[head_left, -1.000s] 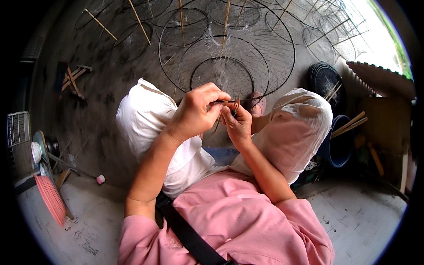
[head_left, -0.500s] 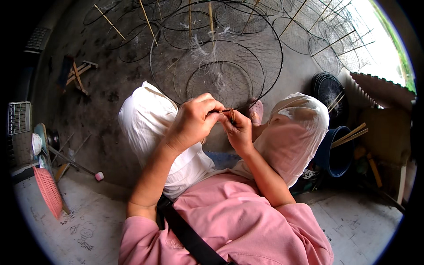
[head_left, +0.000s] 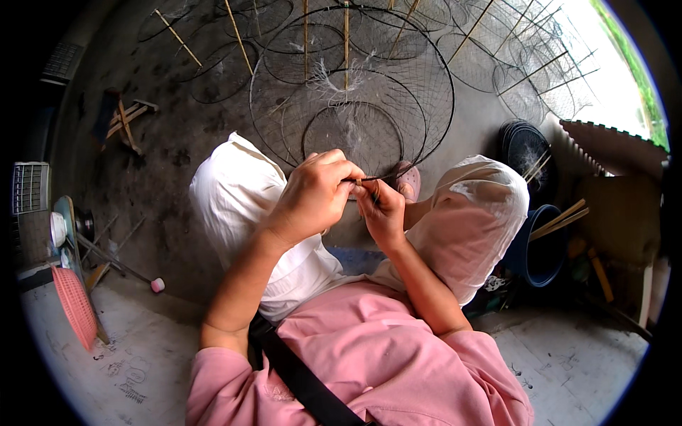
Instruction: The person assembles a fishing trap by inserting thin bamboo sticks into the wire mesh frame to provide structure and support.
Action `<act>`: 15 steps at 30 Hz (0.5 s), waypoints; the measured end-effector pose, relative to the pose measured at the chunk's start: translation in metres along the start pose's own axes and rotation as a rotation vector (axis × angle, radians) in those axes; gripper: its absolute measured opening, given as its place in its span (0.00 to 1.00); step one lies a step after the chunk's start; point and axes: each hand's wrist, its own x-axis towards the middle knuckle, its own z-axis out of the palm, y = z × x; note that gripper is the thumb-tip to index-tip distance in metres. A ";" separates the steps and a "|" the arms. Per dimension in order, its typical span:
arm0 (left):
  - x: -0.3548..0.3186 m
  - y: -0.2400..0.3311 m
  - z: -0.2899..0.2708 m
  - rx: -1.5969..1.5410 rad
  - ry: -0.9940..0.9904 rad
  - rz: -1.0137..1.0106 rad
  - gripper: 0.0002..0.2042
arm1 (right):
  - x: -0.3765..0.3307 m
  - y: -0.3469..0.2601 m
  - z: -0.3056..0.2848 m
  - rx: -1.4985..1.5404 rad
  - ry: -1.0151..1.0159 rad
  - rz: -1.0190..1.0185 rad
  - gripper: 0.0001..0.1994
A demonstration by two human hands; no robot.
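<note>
A round net trap point(head_left: 353, 131) with black hoops and fine clear mesh stands before my knees. Its largest hoop point(head_left: 452, 92) comes round to my fingers on the near side. My left hand point(head_left: 312, 195) is closed in a pinch on this rim. Just beside it, my right hand point(head_left: 384, 213) is closed on the same rim, fingertips almost touching the left ones. Between them a narrow brown strip point(head_left: 359, 182) goes round the rim, and part of it shows by the right fingers. The fingers partly hide the strip and its ends.
More hooped nets point(head_left: 522, 78) with bamboo sticks point(head_left: 239, 35) spread across the far floor. To my right are a stack of black hooped nets point(head_left: 523, 149) and a blue bucket point(head_left: 543, 255) holding sticks. A pink basket point(head_left: 74, 309) is at left, below a small wooden stool point(head_left: 126, 124).
The large hoop and its bamboo stick have shifted slightly to the right and tilted. The brown strip, which stood up in a loop by my right fingers, now sits lower around the rim.
</note>
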 end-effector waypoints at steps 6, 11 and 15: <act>-0.016 0.021 -0.004 0.127 0.133 0.014 0.05 | -0.002 -0.011 0.003 0.081 -0.011 -0.032 0.06; -0.029 0.008 -0.011 0.089 0.150 0.051 0.05 | -0.014 -0.049 0.007 0.022 -0.081 0.014 0.07; -0.029 -0.007 -0.023 0.063 0.130 0.059 0.05 | -0.038 -0.142 -0.023 0.064 -0.084 -0.133 0.05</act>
